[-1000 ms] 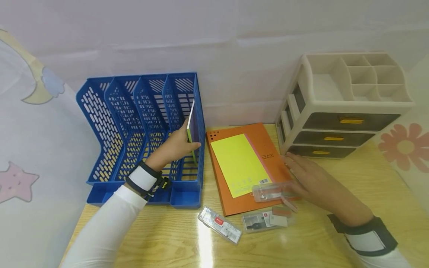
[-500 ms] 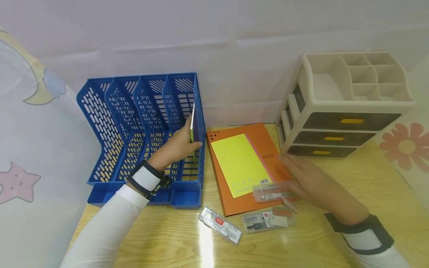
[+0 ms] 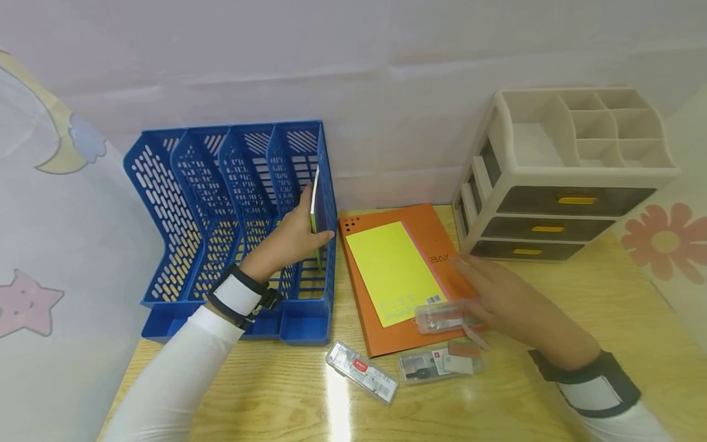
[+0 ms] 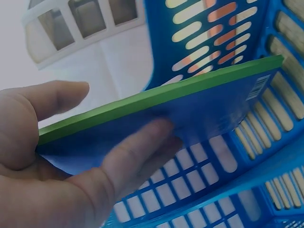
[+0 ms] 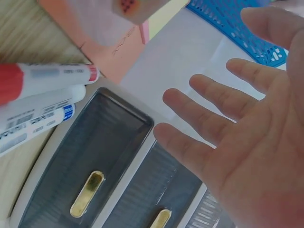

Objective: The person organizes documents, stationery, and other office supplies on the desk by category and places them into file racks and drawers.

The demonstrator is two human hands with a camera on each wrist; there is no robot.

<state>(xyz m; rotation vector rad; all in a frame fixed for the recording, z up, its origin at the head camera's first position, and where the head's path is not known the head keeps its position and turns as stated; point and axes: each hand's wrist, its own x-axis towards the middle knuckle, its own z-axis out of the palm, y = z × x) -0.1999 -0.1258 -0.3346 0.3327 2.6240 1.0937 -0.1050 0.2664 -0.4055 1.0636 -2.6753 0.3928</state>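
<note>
Looks early in sorting: with left hand, pinches green-spined book between thumb and fingers, upright in right-end bay of blue rack, not yet released. Has apparently yet to file yellow notebook, orange folder and clear cases right of rack. Spreads right hand farther right, holding nothing. Pairs flat, smooth-looking cover with slotted, rigid-looking plastic.

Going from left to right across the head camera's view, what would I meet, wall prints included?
Pink star print, blue file rack, orange RAY folder, cream three-drawer organizer, red flower print.
</note>
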